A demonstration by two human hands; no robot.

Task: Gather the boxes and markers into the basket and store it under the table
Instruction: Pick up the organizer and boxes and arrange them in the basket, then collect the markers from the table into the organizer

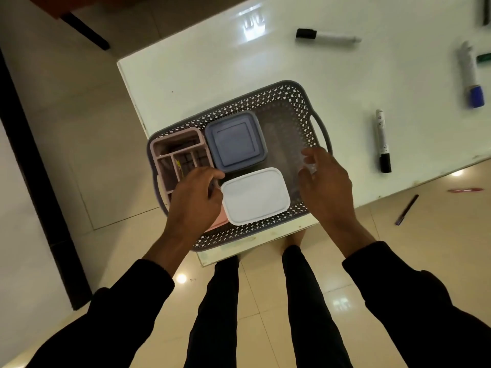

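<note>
A grey perforated basket (289,99) sits on the near corner of the white table (202,62). Inside it are a pink compartment box (175,144) at the left, a blue-grey lidded box (235,142) in the middle and a white lidded box (255,195) in front. My left hand (196,197) lies curled over the pink box's near end. My right hand (326,181) is over the basket's right part, its fingers around the end of a blurred clear box (281,150). Loose on the table lie a black-capped marker (326,37), another black-capped marker (382,140) and a blue-capped marker (470,75).
A green marker (483,57) and a dark one (485,9) lie at the table's far right edge. On the tiled floor to the right are a purple pen (406,209) and a red item (465,190). My legs stand at the table's near corner.
</note>
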